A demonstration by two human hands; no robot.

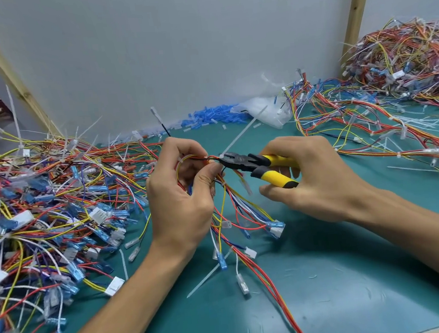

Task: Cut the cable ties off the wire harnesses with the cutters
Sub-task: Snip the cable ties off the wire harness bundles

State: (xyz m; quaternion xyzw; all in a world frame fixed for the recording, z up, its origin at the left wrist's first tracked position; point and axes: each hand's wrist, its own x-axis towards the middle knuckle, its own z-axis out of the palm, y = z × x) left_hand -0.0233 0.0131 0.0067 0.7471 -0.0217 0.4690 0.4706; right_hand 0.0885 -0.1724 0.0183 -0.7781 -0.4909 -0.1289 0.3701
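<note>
Yellow-handled cutters, gripped by right hand, bite the cable tie beside left hand fingers pinching the harness.

Two hands: left hand, right hand. One pair of cutters with two yellow handles, in the right hand. One wire harness in the left hand. Two large heaps of harnesses: left heap, right heap; the wires in each are too many to count. One long white cable tie at the cutter nose, and one loose tie on the one green mat. One pile of blue sleeves. One clear plastic bag. Two wooden posts: left post, right post.
</note>
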